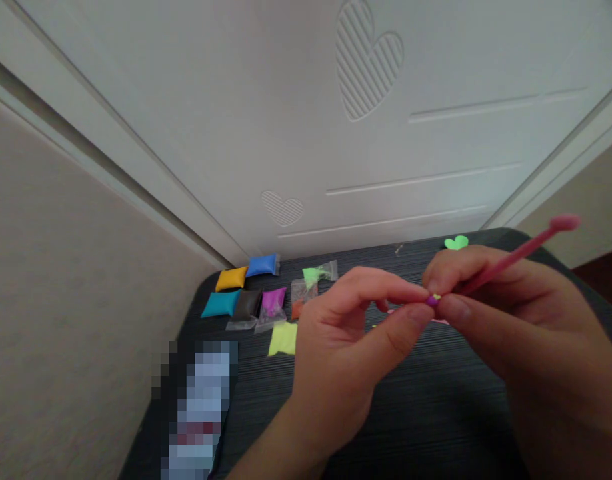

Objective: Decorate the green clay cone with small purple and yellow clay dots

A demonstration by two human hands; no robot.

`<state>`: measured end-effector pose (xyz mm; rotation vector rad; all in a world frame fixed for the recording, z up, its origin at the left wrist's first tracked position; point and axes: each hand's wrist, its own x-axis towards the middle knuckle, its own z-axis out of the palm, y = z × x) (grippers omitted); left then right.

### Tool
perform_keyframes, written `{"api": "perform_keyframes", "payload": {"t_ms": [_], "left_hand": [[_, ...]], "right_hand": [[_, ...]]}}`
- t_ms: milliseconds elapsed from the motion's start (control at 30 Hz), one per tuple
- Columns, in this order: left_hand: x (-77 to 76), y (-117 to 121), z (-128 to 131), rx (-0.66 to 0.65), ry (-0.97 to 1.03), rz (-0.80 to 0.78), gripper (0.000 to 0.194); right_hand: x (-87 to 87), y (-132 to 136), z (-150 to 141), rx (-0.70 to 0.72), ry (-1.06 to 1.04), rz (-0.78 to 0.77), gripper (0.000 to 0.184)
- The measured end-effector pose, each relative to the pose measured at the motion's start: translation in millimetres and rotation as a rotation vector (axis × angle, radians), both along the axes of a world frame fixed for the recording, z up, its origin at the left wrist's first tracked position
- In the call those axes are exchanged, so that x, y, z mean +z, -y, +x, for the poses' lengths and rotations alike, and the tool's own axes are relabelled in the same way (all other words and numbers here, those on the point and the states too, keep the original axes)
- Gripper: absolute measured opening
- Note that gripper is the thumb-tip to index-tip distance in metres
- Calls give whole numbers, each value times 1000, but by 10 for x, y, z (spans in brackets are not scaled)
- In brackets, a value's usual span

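Between the tips of both hands is a tiny purple and yellow lump of clay [432,301]. The thumb and index finger of my left hand [336,353] pinch it from the left. My right hand [536,327] pinches its right side with thumb and index finger. A pink modelling tool [521,255] also rests in my right hand, its rounded end pointing up and right; its other end is hidden by the fingers. Below the fingertips, small pink bits on the table are partly covered by the hands.
Clay packets in blue [263,265], yellow [231,278], teal [220,304], black [247,305], purple [273,302], green [313,274] and orange [298,309] lie on the dark table [256,400]. A yellow-green sheet [283,339], blurred-out device [201,400] and green heart [456,243] lie there too. A white panel [226,133] stands behind.
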<state>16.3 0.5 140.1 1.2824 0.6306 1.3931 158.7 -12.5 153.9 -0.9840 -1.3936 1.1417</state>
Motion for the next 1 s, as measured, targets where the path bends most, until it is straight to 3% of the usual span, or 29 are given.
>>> {"api": "perform_keyframes", "payload": {"t_ms": [333,567,1000], "left_hand": [[33,17,27,85,-43,43,15],[42,19,18,105,-72,64,14],[93,23,-45,133,-192,152,16]], "right_hand": [[8,-1,8,61,-66,-35,12],[19,8,0,1,10,29,13],[-10,-8,46,40,34,37,17]]}}
